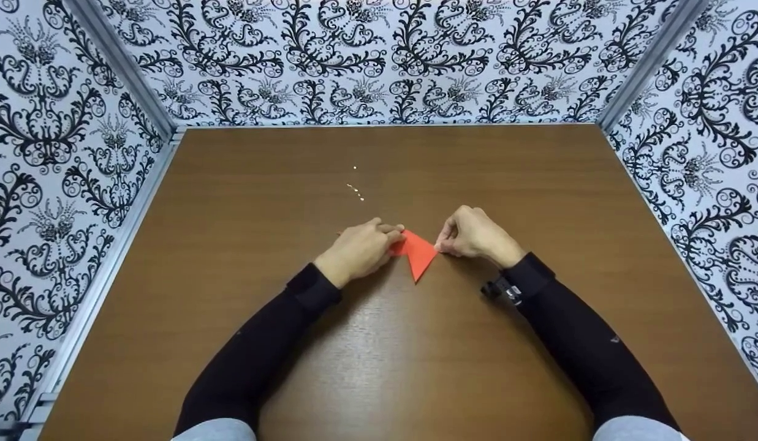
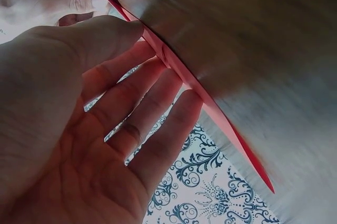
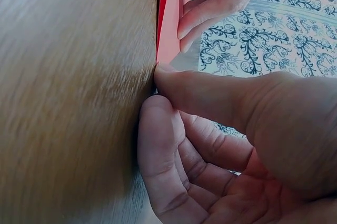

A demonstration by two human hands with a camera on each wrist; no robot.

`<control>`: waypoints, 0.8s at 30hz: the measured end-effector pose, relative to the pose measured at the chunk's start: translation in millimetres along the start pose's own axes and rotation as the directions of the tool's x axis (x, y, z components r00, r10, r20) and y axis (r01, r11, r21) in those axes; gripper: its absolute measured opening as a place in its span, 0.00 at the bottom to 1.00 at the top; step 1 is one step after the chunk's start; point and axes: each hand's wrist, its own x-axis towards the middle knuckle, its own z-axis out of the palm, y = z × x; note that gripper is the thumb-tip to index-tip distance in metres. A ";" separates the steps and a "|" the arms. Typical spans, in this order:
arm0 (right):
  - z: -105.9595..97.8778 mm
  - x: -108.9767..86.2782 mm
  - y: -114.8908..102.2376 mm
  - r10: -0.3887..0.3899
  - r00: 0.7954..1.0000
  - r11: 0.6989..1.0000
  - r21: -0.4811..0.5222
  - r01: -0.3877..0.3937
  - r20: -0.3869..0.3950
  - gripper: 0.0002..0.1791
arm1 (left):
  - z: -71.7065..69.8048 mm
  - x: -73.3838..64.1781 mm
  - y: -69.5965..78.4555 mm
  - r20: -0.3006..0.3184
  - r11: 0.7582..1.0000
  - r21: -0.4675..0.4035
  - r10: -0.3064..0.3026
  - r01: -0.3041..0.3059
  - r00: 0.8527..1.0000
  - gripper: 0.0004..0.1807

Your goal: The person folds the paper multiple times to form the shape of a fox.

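Note:
A folded sheet of red paper lies on the brown table, with one point toward me and another toward the right. My left hand covers its left part. In the left wrist view the left fingers reach out nearly straight, their tips and the thumb tip pressing along the red paper. At the paper's right corner, my right hand pinches the tip between thumb and curled index finger. The right wrist view shows the right thumb right at the corner of the red paper.
Several tiny pale specks dot the table beyond the left hand. Patterned panels in metal frames rise at the back and both sides. A small dark camera is strapped to the right wrist.

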 end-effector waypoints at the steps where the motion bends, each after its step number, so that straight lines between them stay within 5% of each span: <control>1: -0.3 -0.2 0.2 -0.002 1.000 1.000 0.003 0.002 0.001 0.03 | -0.1 0.0 0.1 -0.001 1.000 0.002 0.002 -0.002 1.000 0.20; 24: -1.3 -5.2 1.6 0.051 0.998 0.996 0.066 -0.052 0.022 0.04 | 0.1 -0.1 1.9 0.011 1.000 -0.010 -0.006 0.007 1.000 0.21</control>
